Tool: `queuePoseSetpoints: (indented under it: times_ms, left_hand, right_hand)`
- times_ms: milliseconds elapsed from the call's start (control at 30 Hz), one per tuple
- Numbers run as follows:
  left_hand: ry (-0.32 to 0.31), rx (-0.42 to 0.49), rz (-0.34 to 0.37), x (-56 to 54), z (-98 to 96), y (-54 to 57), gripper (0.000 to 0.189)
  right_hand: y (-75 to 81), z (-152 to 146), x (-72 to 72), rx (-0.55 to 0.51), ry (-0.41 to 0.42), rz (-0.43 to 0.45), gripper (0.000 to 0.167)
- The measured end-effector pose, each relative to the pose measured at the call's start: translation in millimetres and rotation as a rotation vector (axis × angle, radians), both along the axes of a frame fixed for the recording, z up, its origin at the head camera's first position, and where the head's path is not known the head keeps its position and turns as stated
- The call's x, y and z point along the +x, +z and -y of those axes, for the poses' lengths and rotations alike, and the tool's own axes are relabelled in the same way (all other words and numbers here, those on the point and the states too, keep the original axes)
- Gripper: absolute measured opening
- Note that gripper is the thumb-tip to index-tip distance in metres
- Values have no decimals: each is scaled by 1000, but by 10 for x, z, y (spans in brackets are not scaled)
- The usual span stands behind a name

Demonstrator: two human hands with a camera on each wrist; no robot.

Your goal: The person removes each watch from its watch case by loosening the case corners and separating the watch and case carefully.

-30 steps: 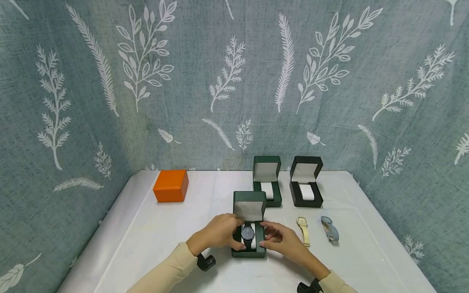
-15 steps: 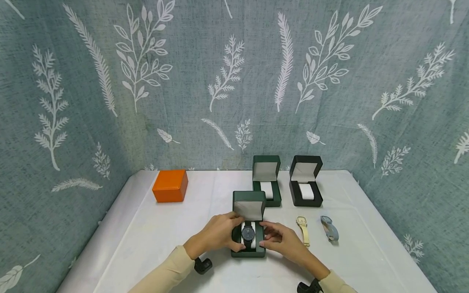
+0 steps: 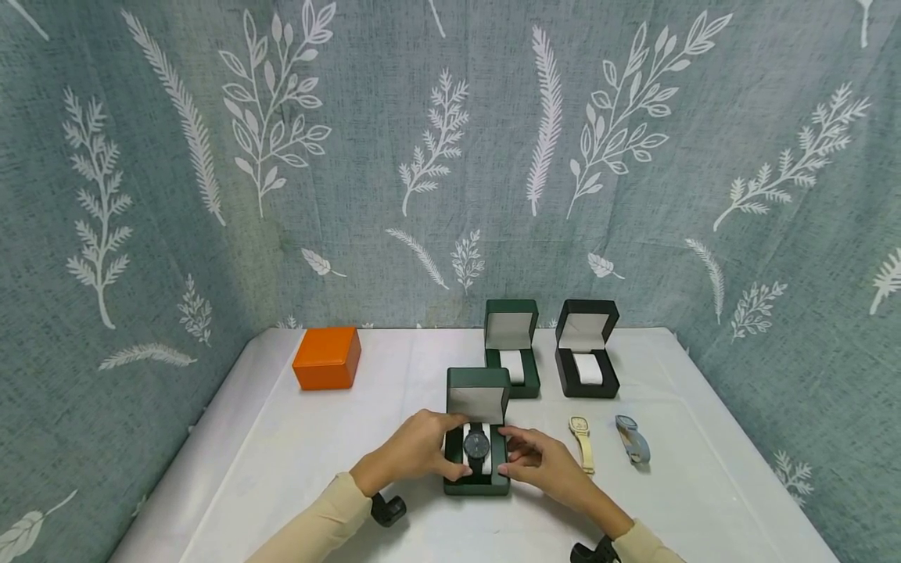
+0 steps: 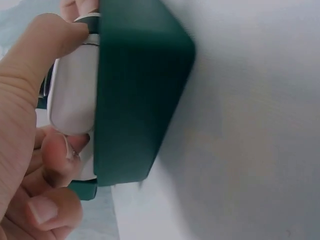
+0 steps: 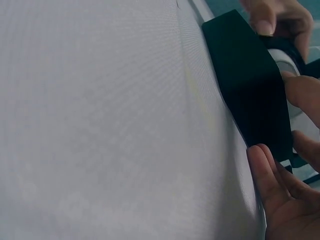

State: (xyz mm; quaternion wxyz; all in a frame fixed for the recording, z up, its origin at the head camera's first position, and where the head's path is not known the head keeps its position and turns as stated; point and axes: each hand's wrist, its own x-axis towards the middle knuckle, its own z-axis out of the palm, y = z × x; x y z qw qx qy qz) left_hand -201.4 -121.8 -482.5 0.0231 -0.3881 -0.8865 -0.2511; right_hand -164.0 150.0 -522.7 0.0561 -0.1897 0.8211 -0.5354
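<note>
A dark wristwatch point(image 3: 476, 445) is wrapped round a white cushion point(image 4: 75, 95) in a green watch box point(image 3: 477, 489) whose lid stands raised. My left hand point(image 3: 421, 446) reaches from the left and pinches the cushion with the watch, thumb at the near end and fingers at the far end. In the left wrist view the left thumb point(image 4: 55, 37) lies beside the strap. My right hand point(image 3: 540, 463) grips the right wall of the box. In the right wrist view one right finger point(image 5: 262, 167) lies against the outside and others reach the inner side.
Behind stand a second green watch box point(image 3: 511, 378) and a black watch box point(image 3: 587, 387), both with lids raised and white cushions inside. A gold watch point(image 3: 581, 446) and a grey-blue watch point(image 3: 633, 440) lie at the right. An orange box point(image 3: 327, 358) sits back left.
My left hand has shifted slightly, and the watch face has moved up a little and away from me. The right hand and the box stay almost still.
</note>
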Motion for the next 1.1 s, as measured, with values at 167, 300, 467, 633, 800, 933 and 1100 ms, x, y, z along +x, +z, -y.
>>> queuePoseSetpoints:
  times_ms: [167,300,467,633,800,933,1100]
  left_hand:
    - [-9,57,45,-15,28,4,67]
    - [-10,70,65,-15,41,-11,68]
    - [0,88,76,-1,45,-14,68]
    - [21,112,128,16,46,4,69]
    - [23,122,154,16,48,14,71]
    - [13,129,147,9,49,22,70]
    - [-2,138,133,12,54,39,69]
  right_hand:
    - [-19,-11,-11,-7,9,-12,58]
    - [-54,-37,-35,-37,22,-30,59]
    - [-79,-68,-62,-53,14,-90,56]
    - [-22,-84,-70,-31,-35,-140,54]
    - [68,-76,-85,-23,-30,-215,56]
    - [99,-60,-101,-43,9,-278,58]
    - [121,-24,-121,-42,74,-318,62]
